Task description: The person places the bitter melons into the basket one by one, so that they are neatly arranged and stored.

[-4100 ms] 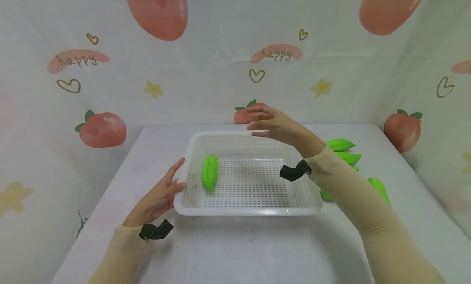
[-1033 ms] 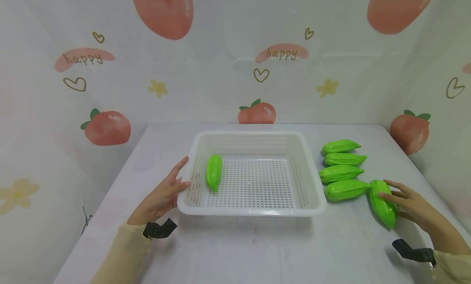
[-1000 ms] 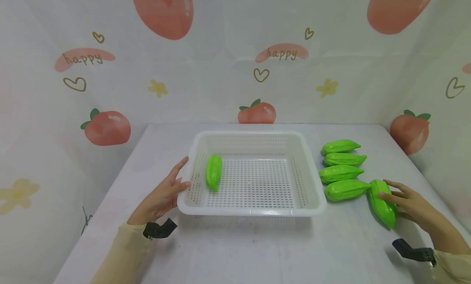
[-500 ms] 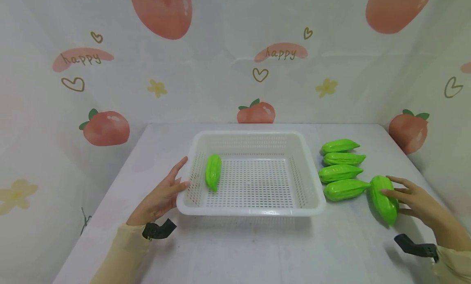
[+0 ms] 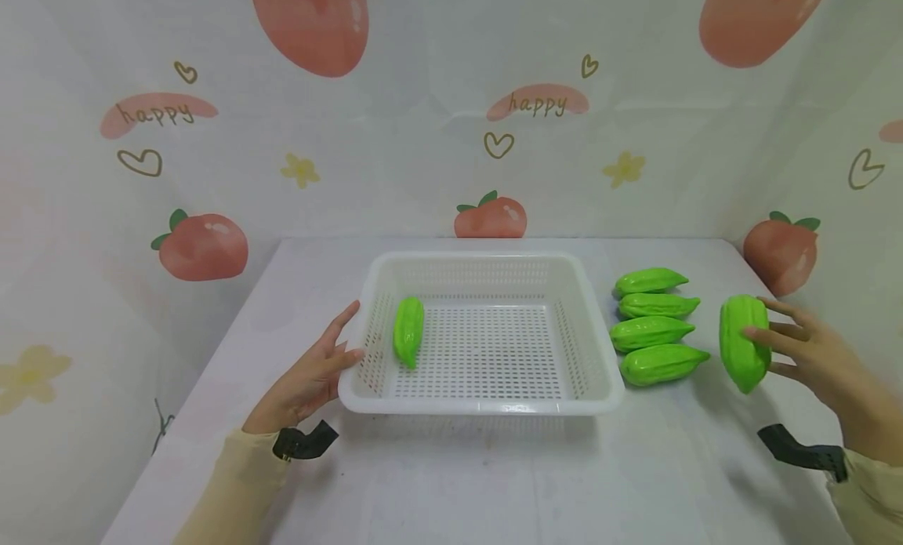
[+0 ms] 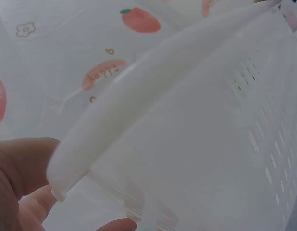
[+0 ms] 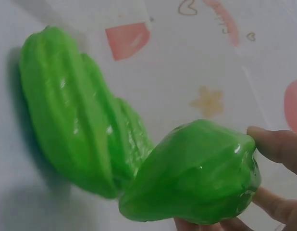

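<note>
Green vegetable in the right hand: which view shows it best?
Right wrist: the held vegetable appears large and close, surface lumps visible. Head shows it smaller, partly covered by the right hand. Left wrist shows nothing identifiable as it.

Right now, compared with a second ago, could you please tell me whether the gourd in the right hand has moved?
Yes: against the basket in the head view, the gourd has gone up and slightly right, lifted off the table.

We look at a makeshift tabletop booth: a white table (image 5: 437, 482) with pale sheeting (image 5: 409, 153) on three sides, printed with red fruit (image 5: 203, 247). We cannot tell what building holds it.
</note>
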Demonstrator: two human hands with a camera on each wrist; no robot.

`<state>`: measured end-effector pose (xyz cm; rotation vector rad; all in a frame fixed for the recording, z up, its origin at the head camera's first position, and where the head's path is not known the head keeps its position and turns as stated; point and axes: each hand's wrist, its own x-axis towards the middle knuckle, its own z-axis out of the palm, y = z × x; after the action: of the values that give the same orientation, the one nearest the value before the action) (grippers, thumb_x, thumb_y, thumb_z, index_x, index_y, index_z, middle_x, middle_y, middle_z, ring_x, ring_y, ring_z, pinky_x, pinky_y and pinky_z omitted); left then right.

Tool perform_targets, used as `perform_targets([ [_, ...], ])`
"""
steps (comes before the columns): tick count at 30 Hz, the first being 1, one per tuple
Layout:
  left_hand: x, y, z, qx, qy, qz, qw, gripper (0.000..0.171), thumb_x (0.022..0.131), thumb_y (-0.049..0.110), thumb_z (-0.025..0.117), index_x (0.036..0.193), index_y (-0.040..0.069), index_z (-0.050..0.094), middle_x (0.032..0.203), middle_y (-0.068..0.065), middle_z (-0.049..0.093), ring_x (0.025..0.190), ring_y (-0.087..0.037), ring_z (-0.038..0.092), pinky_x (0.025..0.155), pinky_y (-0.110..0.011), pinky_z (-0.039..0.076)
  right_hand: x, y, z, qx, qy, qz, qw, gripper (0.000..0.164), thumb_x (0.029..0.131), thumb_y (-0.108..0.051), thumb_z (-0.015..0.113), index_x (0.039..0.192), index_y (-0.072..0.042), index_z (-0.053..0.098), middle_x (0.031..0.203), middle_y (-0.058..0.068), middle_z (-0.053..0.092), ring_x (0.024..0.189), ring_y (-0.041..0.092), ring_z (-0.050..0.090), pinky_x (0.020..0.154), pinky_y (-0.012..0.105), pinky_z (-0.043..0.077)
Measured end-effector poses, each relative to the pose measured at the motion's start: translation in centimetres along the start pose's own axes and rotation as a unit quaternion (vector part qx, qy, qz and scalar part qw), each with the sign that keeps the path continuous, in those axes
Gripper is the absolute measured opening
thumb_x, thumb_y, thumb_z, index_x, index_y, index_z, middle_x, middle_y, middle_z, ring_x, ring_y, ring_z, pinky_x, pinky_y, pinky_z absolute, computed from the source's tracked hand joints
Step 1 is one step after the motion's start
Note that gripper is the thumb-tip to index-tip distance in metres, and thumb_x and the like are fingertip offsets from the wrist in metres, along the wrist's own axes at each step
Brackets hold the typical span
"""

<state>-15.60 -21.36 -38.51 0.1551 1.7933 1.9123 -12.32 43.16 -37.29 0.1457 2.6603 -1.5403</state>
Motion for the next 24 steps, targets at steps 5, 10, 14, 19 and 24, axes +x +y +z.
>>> perform_targets([
  [5, -0.1, 0.0, 0.1, 0.009, 0.006, -0.005, 0.9999, 0.079, 0.099, 0.011, 0.052, 0.151, 0.049, 0.006, 0.152, -0.019, 0.032, 0.119, -0.034, 0.055, 0.088, -0.040, 0.054, 0.6, -2.3, 0.8, 0.046, 0.017, -0.031, 0.998, 0.052, 0.098, -0.012, 0.055, 0.139, -0.037, 0.033, 0.108, -0.021, 0.042, 0.086, -0.016, 0.052, 0.066, 0.010, 0.049],
  [10, -0.1, 0.0, 0.0, 0.014, 0.005, -0.003, 0.9999, 0.078, 0.099, 0.012, 0.052, 0.151, 0.050, 0.007, 0.152, -0.018, 0.031, 0.120, -0.036, 0.054, 0.089, -0.041, 0.054, 1.5, -4.7, 1.7, 0.169, -0.003, -0.070, 0.983, 0.046, 0.096, -0.001, 0.055, 0.127, -0.033, 0.044, 0.109, -0.015, 0.049, 0.088, -0.007, 0.059, 0.068, 0.013, 0.052],
  [14, -0.1, 0.0, -0.1, 0.017, 0.006, -0.002, 0.9998, 0.078, 0.099, 0.012, 0.052, 0.151, 0.051, 0.007, 0.152, -0.017, 0.032, 0.120, -0.035, 0.055, 0.088, -0.041, 0.054, 2.1, -6.8, 2.4, 0.210, -0.010, -0.089, 0.974, 0.048, 0.094, 0.001, 0.056, 0.130, -0.029, 0.044, 0.113, -0.010, 0.049, 0.091, -0.004, 0.060, 0.069, 0.014, 0.053],
  [19, 0.0, -0.1, -0.1, 0.013, 0.005, -0.003, 0.9999, 0.078, 0.099, 0.012, 0.052, 0.150, 0.051, 0.007, 0.151, -0.017, 0.033, 0.119, -0.034, 0.055, 0.088, -0.040, 0.054, 3.0, -9.7, 3.8, 0.222, -0.017, -0.087, 0.971, 0.053, 0.093, 0.001, 0.059, 0.135, -0.028, 0.043, 0.113, -0.007, 0.050, 0.089, 0.000, 0.062, 0.071, 0.016, 0.054],
  [24, 0.0, -0.1, 0.0, 0.017, 0.008, -0.004, 0.9998, 0.079, 0.099, 0.011, 0.052, 0.150, 0.052, 0.008, 0.151, -0.018, 0.033, 0.119, -0.034, 0.055, 0.088, -0.040, 0.054, 3.7, -12.0, 5.6, 0.253, -0.053, -0.088, 0.962, 0.061, 0.093, 0.002, 0.058, 0.143, -0.026, 0.037, 0.118, 0.000, 0.042, 0.089, 0.006, 0.063, 0.069, 0.023, 0.057],
])
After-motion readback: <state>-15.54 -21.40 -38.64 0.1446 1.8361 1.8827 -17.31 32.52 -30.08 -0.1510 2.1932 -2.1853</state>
